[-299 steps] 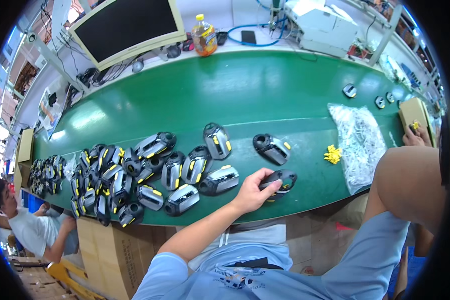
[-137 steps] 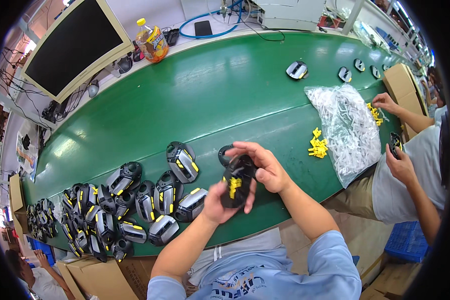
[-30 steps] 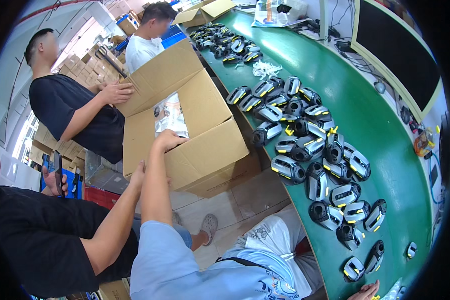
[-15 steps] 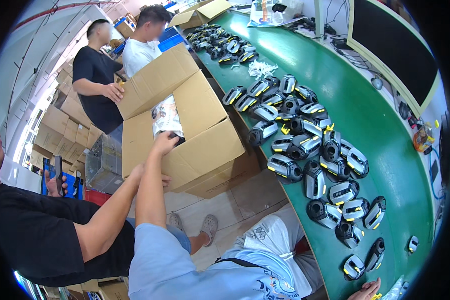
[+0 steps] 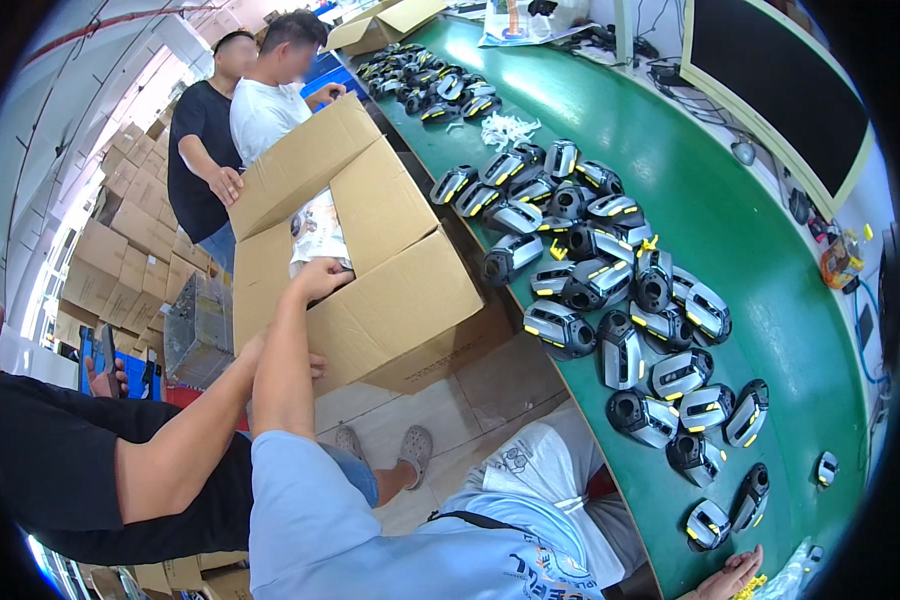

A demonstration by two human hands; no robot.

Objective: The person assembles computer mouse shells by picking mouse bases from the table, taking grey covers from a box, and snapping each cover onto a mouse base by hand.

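Observation:
My left hand (image 5: 318,279) reaches into the opening of a large cardboard carton (image 5: 392,322), its fingers curled at a dark thing that I cannot make out. Next to those fingers, a white printed plastic bag (image 5: 318,232) shows inside the carton. My right hand (image 5: 732,576) lies at the bench's near edge, fingers stretched out, close to small yellow parts (image 5: 750,588). Just beyond it sit a grey-and-black device shell (image 5: 708,524) with yellow accents and another dark shell (image 5: 751,497). Many similar shells (image 5: 602,283) are heaped farther along the bench.
A person in black (image 5: 90,450) stands at my left, one arm against the carton. Two more people (image 5: 270,110) stand behind it, one hand on a flap. The green bench (image 5: 770,330) carries a monitor (image 5: 775,95), white scraps (image 5: 510,131) and a clear plastic bag (image 5: 792,580).
My left hand stays at the carton opening, slightly lower inside. The far person in white has raised a hand over the carton's back edge. The whole view has shifted a little.

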